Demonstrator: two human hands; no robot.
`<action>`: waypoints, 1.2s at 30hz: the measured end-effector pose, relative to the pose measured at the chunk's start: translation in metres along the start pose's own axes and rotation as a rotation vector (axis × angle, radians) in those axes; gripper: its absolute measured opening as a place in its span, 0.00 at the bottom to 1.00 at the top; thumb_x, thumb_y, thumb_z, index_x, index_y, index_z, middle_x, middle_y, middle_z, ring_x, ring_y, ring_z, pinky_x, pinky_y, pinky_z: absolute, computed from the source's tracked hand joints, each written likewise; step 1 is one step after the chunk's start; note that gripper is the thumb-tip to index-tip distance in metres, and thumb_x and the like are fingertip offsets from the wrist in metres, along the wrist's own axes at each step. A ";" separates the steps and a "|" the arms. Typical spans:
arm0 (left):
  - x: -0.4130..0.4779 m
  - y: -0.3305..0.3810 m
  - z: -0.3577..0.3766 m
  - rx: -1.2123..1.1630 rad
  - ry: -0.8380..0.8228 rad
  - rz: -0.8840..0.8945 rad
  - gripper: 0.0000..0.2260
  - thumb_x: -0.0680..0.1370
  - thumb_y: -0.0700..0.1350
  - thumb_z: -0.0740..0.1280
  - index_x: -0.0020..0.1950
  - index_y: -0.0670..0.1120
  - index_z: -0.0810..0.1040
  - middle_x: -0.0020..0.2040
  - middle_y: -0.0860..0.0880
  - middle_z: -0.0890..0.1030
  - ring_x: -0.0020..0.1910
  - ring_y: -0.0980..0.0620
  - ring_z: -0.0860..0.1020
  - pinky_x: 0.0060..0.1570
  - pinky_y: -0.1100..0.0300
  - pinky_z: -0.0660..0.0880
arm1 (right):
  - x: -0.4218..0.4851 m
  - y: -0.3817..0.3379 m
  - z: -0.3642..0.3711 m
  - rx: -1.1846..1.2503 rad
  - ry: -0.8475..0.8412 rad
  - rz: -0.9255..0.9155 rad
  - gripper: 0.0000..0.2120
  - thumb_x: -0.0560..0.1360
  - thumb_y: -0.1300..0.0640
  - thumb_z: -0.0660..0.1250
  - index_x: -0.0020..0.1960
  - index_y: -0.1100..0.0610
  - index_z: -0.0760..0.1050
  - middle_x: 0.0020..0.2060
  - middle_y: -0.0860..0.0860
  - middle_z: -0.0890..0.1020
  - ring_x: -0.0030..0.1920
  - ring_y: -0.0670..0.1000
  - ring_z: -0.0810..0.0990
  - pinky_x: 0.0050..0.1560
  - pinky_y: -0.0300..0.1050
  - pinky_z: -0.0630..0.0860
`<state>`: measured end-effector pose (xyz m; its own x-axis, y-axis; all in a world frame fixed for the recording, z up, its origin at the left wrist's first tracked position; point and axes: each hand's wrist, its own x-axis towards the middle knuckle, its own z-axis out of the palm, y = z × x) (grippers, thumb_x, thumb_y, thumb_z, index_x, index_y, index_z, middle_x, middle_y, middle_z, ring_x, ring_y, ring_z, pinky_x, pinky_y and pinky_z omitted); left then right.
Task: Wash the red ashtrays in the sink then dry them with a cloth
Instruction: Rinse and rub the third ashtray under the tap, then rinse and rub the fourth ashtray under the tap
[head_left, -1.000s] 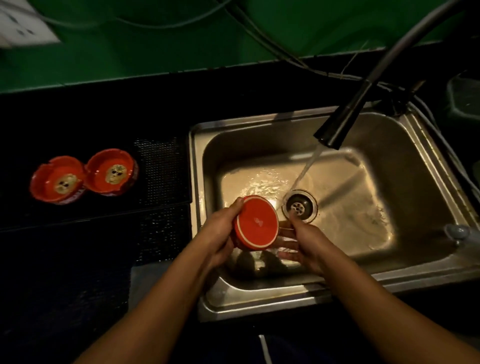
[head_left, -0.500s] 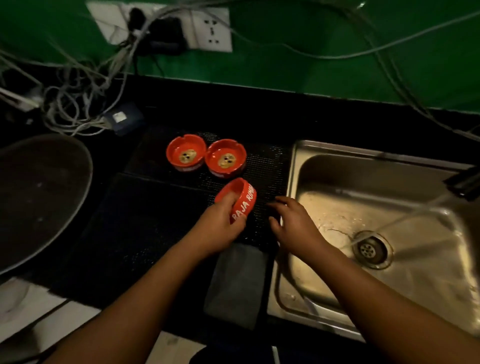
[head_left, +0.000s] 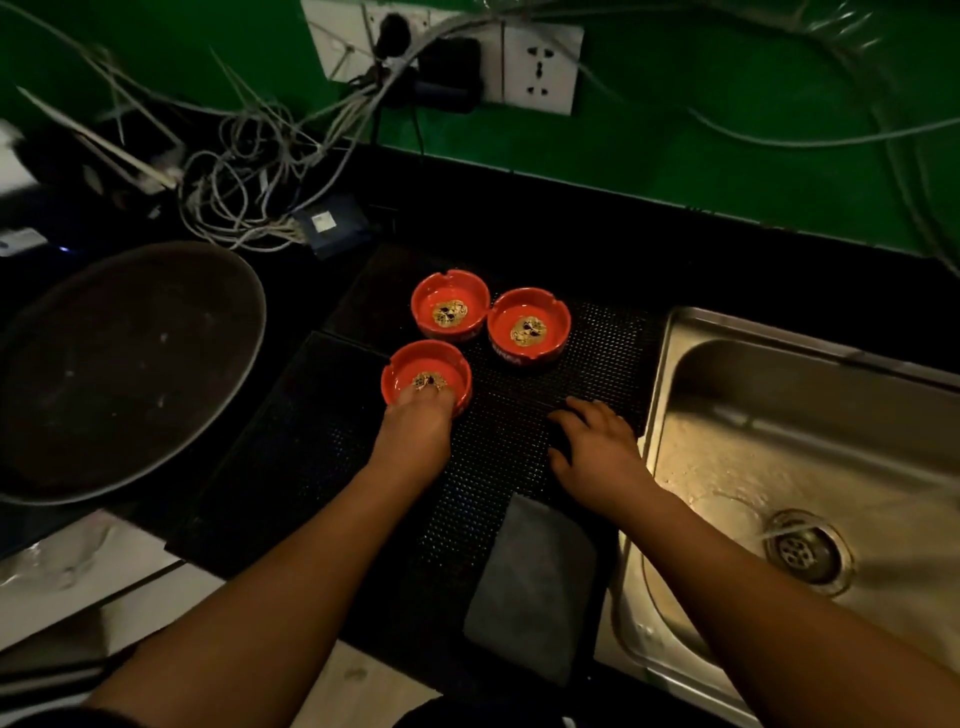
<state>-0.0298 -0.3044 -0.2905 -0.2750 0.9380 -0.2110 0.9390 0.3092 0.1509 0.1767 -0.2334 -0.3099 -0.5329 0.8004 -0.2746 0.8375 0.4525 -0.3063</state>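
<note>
So the left hand has the third red ashtray, well left of the sink. It's upright on the black mesh mat. The fingertips are hooked over its near rim and down into the bowl, so the ashtray sits just past the knuckles with the hand gripping its near wall. Can't see the thumb though.

The right hand holds nothing. Its fingers are loosely spread over the mat, just left of the sink's rim.

The other two red ashtrays stand side by side, touching, left of the sink's far corner. A grey cloth lies flat right beside the sink's left edge. Water is running down to the drain. A big dark round tray sits way off to the sink's left.
</note>
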 end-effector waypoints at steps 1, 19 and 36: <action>0.000 0.004 0.000 0.005 0.002 -0.015 0.18 0.77 0.40 0.61 0.68 0.44 0.67 0.65 0.43 0.71 0.62 0.42 0.68 0.61 0.49 0.68 | 0.000 0.002 -0.001 0.011 -0.001 -0.012 0.26 0.78 0.48 0.60 0.75 0.49 0.61 0.76 0.51 0.58 0.76 0.57 0.52 0.75 0.51 0.50; 0.083 0.260 -0.173 -0.157 0.230 0.608 0.17 0.77 0.53 0.64 0.64 0.50 0.72 0.67 0.46 0.66 0.68 0.44 0.64 0.67 0.51 0.63 | -0.036 0.125 -0.263 0.181 0.599 0.170 0.12 0.76 0.55 0.65 0.57 0.55 0.79 0.55 0.53 0.80 0.58 0.52 0.77 0.54 0.38 0.67; 0.194 0.437 -0.292 -0.239 0.247 0.466 0.25 0.75 0.64 0.60 0.70 0.58 0.62 0.70 0.39 0.69 0.67 0.36 0.68 0.66 0.39 0.64 | -0.047 0.229 -0.398 -0.051 0.661 0.327 0.27 0.77 0.49 0.62 0.74 0.55 0.64 0.70 0.53 0.67 0.70 0.56 0.64 0.70 0.55 0.65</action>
<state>0.2671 0.0585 0.0167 0.0896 0.9835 0.1574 0.9075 -0.1457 0.3940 0.4417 -0.0103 -0.0046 -0.0841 0.9601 0.2667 0.9543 0.1546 -0.2557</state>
